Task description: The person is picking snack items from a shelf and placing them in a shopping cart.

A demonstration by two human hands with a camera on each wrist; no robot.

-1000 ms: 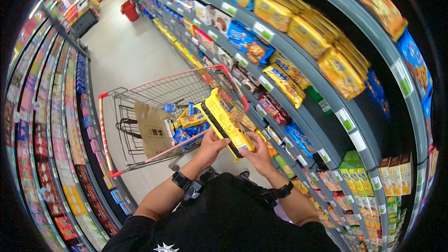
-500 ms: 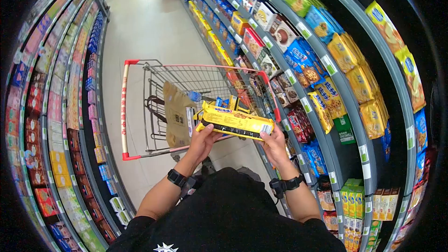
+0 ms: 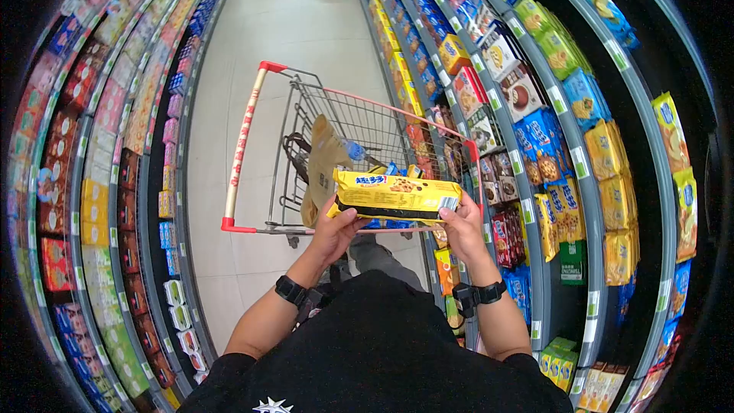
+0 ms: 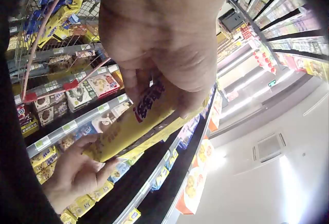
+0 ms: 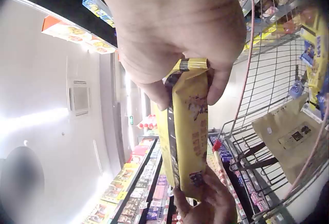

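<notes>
Glossy film, bare wire, matt paper

We saw a long yellow glossy plastic biscuit packet, a silvery metal wire shopping cart with smooth red plastic trim, and a matt brown paper bag.

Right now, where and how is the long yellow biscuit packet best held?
Probably at its two short ends, one from each side. The yellow packet is long, flat and lies level above the cart, so a middle hold may let it sag. The left hand and right hand already grip it there, thumbs on top.
</notes>
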